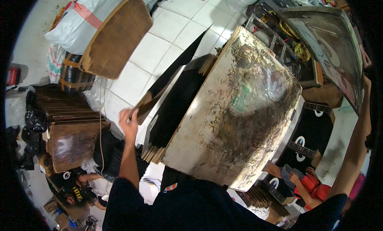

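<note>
My left hand [129, 121] closes its fingers on the near end of a thin brown board [149, 105] with black cloth on it. That board is tilted up over a stack of boards covered in black cloth [179, 101]. At the far right my raised right hand [365, 60] is at the outer edge of a printing screen [327, 51], a grey, stained frame with a pale oval on its mesh. The screen leans upright; my right fingers are partly hidden at the picture's dark rim. Between my arms lies a paint-crusted, peeling pale board [239, 107].
A large brown board [119, 35] stands at upper left beside white wrapped bundles [85, 17]. Stacked boards [76, 139] stand left. A person in red [313, 189] sits at lower right, another in dark clothes [79, 191] at lower left. Black panels [309, 131] lie right.
</note>
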{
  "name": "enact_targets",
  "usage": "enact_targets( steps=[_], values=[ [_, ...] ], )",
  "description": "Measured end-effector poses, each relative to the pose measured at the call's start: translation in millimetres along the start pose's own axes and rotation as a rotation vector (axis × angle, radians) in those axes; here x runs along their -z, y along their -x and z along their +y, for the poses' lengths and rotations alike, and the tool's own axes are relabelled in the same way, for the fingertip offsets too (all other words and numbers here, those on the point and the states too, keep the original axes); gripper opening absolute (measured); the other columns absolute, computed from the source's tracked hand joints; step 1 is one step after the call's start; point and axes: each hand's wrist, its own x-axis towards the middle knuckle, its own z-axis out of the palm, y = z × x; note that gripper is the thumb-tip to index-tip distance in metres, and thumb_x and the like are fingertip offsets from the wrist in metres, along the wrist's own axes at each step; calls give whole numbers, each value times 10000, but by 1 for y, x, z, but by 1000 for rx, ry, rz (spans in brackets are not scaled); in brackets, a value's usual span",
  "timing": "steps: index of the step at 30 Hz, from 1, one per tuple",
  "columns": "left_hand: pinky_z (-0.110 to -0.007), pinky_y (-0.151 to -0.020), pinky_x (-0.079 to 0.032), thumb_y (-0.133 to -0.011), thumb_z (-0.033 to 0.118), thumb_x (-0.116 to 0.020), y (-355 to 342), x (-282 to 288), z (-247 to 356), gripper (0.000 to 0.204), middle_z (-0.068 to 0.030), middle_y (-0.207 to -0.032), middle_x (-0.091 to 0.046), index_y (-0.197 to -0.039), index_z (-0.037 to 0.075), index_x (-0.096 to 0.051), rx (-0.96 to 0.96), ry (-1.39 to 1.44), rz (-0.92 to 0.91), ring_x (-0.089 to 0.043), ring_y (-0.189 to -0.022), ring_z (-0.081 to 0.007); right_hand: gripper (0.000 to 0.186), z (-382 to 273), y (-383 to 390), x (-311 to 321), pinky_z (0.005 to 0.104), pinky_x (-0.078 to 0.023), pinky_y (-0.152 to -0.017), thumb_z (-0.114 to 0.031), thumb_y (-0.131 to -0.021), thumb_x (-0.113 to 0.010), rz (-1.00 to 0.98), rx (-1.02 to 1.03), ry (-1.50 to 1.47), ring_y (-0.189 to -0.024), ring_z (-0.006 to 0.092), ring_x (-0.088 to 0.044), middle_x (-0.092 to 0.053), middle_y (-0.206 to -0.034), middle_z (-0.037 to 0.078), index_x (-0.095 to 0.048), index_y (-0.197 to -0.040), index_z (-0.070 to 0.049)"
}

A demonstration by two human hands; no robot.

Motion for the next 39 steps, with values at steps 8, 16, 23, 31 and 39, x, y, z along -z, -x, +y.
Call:
enact_targets(
  steps=[8,16,23,31,39],
  values=[
    [-376,-599,-456,-831,7,-787,-113,-50,235,93,-131,-717,-568,-871,-24,-709,-573,126,166,-574,-646,-274,1090,-106,57,-9,419,-419,-1122,-904,-749,-566,51,-327,-53,-1274,356,-628,-654,-1378,228,-639,-1404,-36],
    [-358,-561,-456,-745,-34,-733,17,78,397,215,-76,-747,-653,-935,60,-774,-961,37,85,-596,-632,-211,1078,-167,120,-10,473,-488,-1079,-972,-742,-461,75,-321,44,-1251,365,-649,-681,-1336,204,-650,-1409,-146],
    [-433,-954,-482,-783,140,-703,256,11,412,326,-166,-1173,-616,-1093,42,-731,-1056,500,-886,-582,-1126,-299,1104,-171,120,-11,488,-500,-1059,-970,-752,-457,84,-274,28,-1224,379,-663,-692,-1309,217,-668,-1373,-82],
    [-544,-1103,-431,-831,454,-745,306,-71,326,523,-198,-1390,-583,-1148,38,-720,-781,397,-1104,-554,-1250,-411,1096,-167,124,-20,483,-493,-1068,-974,-752,-445,93,-299,50,-1237,379,-654,-689,-1304,233,-658,-1394,-111],
    [-533,-1107,-419,-988,589,-557,102,16,65,767,-335,-1388,-575,-1429,-37,-521,607,-614,-386,-537,-1303,-494,1087,-170,132,-17,474,-487,-1077,-959,-761,-450,89,-318,78,-1248,376,-648,-673,-1336,231,-645,-1409,-108]
  ],
)
